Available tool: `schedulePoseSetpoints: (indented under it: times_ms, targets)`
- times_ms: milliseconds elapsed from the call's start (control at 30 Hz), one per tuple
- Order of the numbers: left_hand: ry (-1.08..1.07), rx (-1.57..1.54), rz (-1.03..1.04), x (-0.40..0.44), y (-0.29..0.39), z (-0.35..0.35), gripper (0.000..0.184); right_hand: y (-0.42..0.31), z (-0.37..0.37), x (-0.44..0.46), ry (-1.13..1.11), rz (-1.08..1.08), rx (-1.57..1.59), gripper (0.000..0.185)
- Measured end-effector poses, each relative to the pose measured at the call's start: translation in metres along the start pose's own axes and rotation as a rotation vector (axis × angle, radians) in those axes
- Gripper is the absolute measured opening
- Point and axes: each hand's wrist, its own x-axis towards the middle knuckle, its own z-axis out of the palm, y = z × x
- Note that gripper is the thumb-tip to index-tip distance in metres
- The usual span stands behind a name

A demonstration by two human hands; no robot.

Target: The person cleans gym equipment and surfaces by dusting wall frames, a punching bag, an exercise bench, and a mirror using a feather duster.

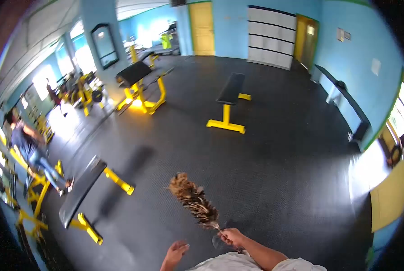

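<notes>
In the lower middle of the head view, my right hand (232, 236) is closed around the thin handle of a feather duster (193, 200). Its brown feathers point up and to the left, above the dark floor. My left hand (178, 251) hangs low to the left of the duster, apart from it. The fingers there are loosely curled, and I make out nothing held in them.
Black-topped benches on yellow frames stand at the left (85, 187), the back centre (232, 88) and the back left (136, 74). A person (30, 144) is among yellow gym equipment at far left. A long dark shelf (344, 97) runs along the right wall.
</notes>
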Motion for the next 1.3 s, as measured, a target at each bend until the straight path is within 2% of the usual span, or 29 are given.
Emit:
schedulePoseSetpoints:
  times_ms: [67,133,200,233,300,333,400,433,500,533,600,667,733,767,800,833,900,933,1000,1067,1100,1167,1200,1267,1300]
  targets:
    - [-0.032,0.034,-0.052,0.042,0.016,0.005,0.042,-0.025,-0.029,0.010,0.141,0.054,0.078,0.019]
    - [-0.054,0.062,-0.121,0.080,0.037,0.009,0.042,-0.056,-0.064,0.020,0.243,0.008,0.135,0.017]
    - [-0.078,0.101,-0.080,0.131,0.061,0.016,0.037,-0.090,-0.107,0.025,0.428,-0.097,0.122,0.017]
    - [-0.102,0.248,0.002,0.187,0.041,0.001,0.036,-0.108,-0.125,0.022,0.520,-0.172,0.098,0.018]
    - [-0.113,0.544,0.177,0.295,0.005,-0.024,0.036,-0.169,-0.126,-0.024,0.845,-0.402,-0.303,0.017]
    - [-0.110,0.438,0.133,0.287,0.046,0.003,0.038,-0.186,-0.135,-0.031,0.873,-0.390,-0.294,0.017]
    - [-0.092,0.224,0.050,0.243,0.166,0.078,0.042,-0.217,-0.156,-0.040,1.245,-0.904,-0.321,0.017]
    - [-0.101,0.264,0.038,0.258,0.181,0.097,0.044,-0.230,-0.167,-0.046,1.272,-0.897,-0.320,0.017]
    - [-0.103,0.384,0.006,0.288,0.207,0.133,0.048,-0.252,-0.187,-0.054,1.041,-0.789,-0.186,0.018]
    - [-0.130,0.396,0.007,0.305,0.215,0.150,0.048,-0.257,-0.198,-0.050,1.070,-0.786,-0.175,0.018]
    - [-0.214,0.514,-0.072,0.336,0.230,0.189,0.050,-0.264,-0.222,-0.042,0.910,-0.538,-0.292,0.021]
    - [-0.244,0.546,-0.071,0.370,0.243,0.224,0.050,-0.298,-0.218,-0.054,0.815,-0.177,-0.228,0.026]
    - [-0.268,0.581,-0.072,0.425,0.237,0.233,0.050,-0.277,-0.251,-0.004,0.833,-0.326,-0.026,0.032]
    - [-0.306,0.468,-0.161,0.473,0.223,0.228,0.049,-0.273,-0.270,0.014,0.857,-0.340,-0.004,0.032]
    - [-0.340,0.353,-0.254,0.508,0.226,0.234,0.049,-0.269,-0.288,0.028,0.870,-0.233,0.083,0.032]
    - [-0.363,0.365,-0.247,0.518,0.257,0.260,0.049,-0.283,-0.302,0.030,0.879,-0.123,0.168,0.033]
    - [-0.453,0.761,-0.128,0.526,0.318,0.312,0.044,-0.322,-0.316,0.025,0.923,-0.107,0.313,0.031]
    - [-0.483,0.773,-0.126,0.533,0.348,0.342,0.044,-0.344,-0.323,0.017,0.946,-0.087,0.444,0.030]
    - [-0.452,0.919,-0.054,0.551,0.401,0.392,0.052,-0.376,-0.340,0.007,1.019,-0.163,0.484,0.027]
    - [-0.536,1.116,0.277,0.586,0.441,0.437,0.051,-0.380,-0.371,0.021,1.056,-0.398,0.556,0.021]
    - [-0.546,1.139,0.281,0.597,0.459,0.461,0.051,-0.388,-0.377,0.021,1.059,-0.400,0.582,0.021]
    - [-0.664,1.110,0.434,0.606,0.497,0.510,0.051,-0.413,-0.393,0.021,1.630,-0.731,0.078,0.018]
    - [-0.701,1.100,0.485,0.606,0.515,0.533,0.051,-0.421,-0.404,0.024,1.629,-0.732,0.090,0.018]
    - [-0.618,0.882,0.288,0.584,0.543,0.575,0.050,-0.437,-0.431,0.029,1.595,-0.624,0.271,0.021]
    - [-0.618,0.888,0.289,0.602,0.541,0.592,0.050,-0.440,-0.452,0.037,1.595,-0.624,0.278,0.021]
